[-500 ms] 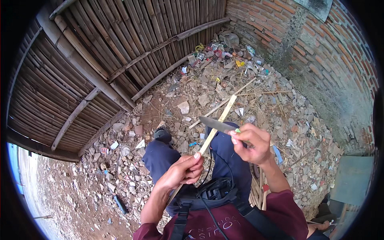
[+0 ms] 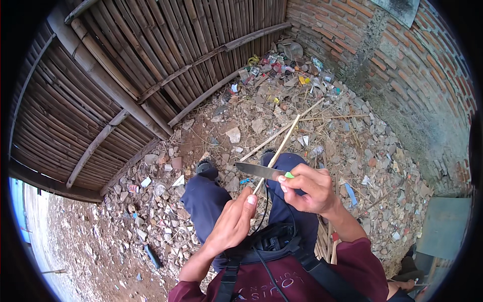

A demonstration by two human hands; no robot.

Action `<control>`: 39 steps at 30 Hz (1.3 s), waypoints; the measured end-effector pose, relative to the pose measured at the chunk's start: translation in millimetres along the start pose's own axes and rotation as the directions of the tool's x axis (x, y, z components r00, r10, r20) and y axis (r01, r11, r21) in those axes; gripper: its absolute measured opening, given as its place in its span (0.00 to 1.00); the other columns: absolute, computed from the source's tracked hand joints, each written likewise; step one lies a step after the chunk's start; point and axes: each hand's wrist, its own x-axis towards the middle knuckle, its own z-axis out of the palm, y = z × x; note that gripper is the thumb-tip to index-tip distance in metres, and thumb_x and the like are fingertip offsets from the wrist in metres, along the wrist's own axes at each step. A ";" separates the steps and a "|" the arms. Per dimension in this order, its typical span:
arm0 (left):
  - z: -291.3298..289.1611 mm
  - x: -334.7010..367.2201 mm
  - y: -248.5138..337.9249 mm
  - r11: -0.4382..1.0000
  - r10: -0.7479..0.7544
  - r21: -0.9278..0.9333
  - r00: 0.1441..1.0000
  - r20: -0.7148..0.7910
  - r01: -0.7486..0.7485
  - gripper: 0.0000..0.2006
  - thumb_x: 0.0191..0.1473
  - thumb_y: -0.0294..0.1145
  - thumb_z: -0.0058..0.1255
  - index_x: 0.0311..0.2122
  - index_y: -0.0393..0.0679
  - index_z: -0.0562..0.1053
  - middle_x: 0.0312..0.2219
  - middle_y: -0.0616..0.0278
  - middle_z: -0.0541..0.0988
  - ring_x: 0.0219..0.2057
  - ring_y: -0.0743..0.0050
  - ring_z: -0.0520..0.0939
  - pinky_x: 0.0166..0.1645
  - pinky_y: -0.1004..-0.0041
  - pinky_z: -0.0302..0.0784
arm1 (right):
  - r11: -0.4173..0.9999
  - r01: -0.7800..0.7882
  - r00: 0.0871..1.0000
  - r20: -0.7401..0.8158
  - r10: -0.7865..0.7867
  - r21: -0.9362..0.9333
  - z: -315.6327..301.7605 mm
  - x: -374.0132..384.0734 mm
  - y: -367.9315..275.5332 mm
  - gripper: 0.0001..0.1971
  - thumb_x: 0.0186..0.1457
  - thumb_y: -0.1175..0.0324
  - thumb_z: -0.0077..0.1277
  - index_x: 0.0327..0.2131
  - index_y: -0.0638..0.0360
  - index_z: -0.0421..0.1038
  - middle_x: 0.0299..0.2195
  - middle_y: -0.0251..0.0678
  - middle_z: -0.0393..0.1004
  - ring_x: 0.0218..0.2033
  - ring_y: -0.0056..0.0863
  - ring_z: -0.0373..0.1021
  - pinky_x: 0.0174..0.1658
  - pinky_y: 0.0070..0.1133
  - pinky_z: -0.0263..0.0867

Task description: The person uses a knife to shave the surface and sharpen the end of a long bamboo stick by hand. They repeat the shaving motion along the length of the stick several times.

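Right, trouble first, reading from the left: the bent left leg in navy-blue cloth sits just beside the work, and the slim grey-bladed steel knife points its tip over that way, so a runaway stroke could, I'd judge, swing an edge toward the trousers. Next along, the bare left hand is the big worry: its thumb lies near the blade, and a slip down the wood toward the body could nick it. Then comes the long, narrow, pale-yellow strip of split wood or bamboo; its far end sticks out unsupported, so heavy pressure could make it flex or twist and send the steel skidding toward the navy-blue right knee close by.

And now the hands, same order! On the left, fingers curl in and the thumb presses on top, a snug grip around the strip's lower part. That strip slants up and away, above the stony, litter-strewn ground, with the blade lying across it; whether it's biting in, I can't tell. Over on the right, the bare right hand wraps the knife's bright green handle, thumb and fingers closed tight near the blade's base.
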 end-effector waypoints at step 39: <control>6.0 -9.8 -10.4 0.919 0.075 0.393 0.978 -0.195 0.008 0.13 0.76 0.37 0.35 0.41 0.39 0.63 0.16 0.41 0.71 0.23 0.26 0.75 0.29 0.43 0.64 | 0.998 -0.061 0.998 -0.029 0.060 -0.024 -5.0 1.9 -1.4 0.09 0.53 0.78 0.61 0.39 0.59 0.81 0.27 0.31 0.78 0.22 0.24 0.76 0.22 0.23 0.71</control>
